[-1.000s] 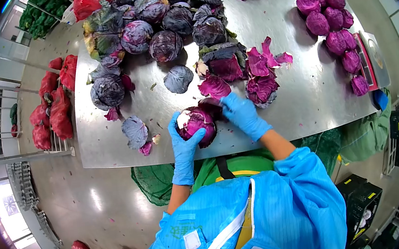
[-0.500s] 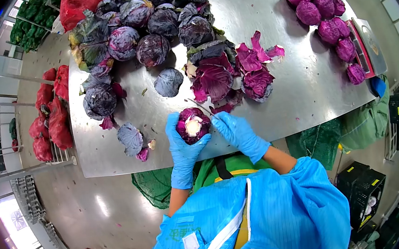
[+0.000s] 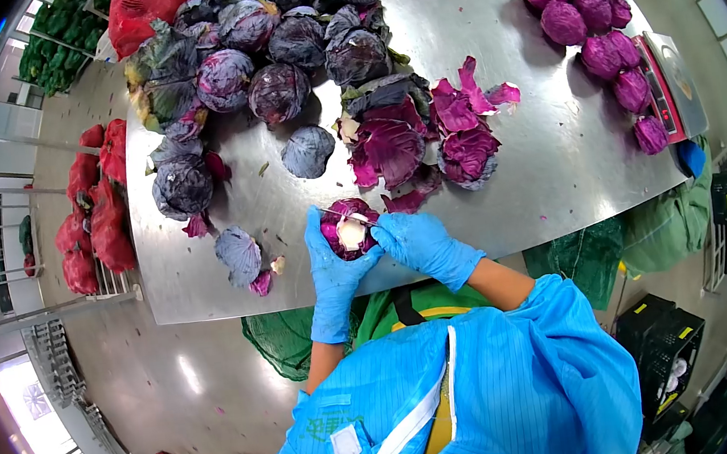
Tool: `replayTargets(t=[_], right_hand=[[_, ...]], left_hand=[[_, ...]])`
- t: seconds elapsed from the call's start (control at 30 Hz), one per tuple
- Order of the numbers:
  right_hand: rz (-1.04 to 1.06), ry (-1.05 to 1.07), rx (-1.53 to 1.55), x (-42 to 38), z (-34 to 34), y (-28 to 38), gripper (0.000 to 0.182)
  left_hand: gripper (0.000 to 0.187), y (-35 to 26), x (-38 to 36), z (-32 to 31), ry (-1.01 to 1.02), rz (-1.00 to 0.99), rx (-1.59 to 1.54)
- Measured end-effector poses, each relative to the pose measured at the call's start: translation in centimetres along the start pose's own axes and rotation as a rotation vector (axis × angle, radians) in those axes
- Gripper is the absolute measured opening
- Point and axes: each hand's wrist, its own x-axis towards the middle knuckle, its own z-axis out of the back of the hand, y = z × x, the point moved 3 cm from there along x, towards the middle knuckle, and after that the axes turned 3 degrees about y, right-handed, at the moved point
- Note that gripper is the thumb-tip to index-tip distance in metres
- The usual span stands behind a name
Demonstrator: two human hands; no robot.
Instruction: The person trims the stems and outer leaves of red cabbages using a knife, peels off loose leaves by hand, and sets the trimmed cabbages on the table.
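Observation:
My left hand (image 3: 333, 262), in a blue glove, is wrapped round the left and lower side of a red cabbage (image 3: 339, 213) near the table's front edge. The cut pale stem faces up. My right hand (image 3: 424, 245), also gloved, is closed on a thin knife (image 3: 346, 215), whose blade lies across the top of the cabbage by the stem. Just behind are loose purple leaves (image 3: 395, 147) and a partly peeled cabbage (image 3: 468, 157). A single grey-purple leaf (image 3: 238, 254) lies to the left.
Untrimmed dark cabbages (image 3: 279, 91) are heaped at the back left of the metal table (image 3: 547, 188), beside a red sack (image 3: 146, 14). Peeled cabbages (image 3: 595, 12) sit at the right, near a red scale (image 3: 664, 94). Black crates (image 3: 659, 346) stand on the floor at the right.
My right hand has moved left, bringing the knife from beside the cabbage onto its top near the stem. My left hand still holds the cabbage.

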Motion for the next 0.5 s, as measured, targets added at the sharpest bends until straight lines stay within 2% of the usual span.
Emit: replayTargets(t=[0.2,0.5], right_hand=[[-0.046,0.152,-0.095,1.0,1.1,0.9,0.027],[-0.017,0.176,-0.169,2.0,0.7,1.0,0.022]], left_hand=[[0.111,0.7,0.5,-0.2,0.019,-0.013,-0.067],[0.108,0.1,0.6,-0.6,-0.013,-0.002,-0.025]])
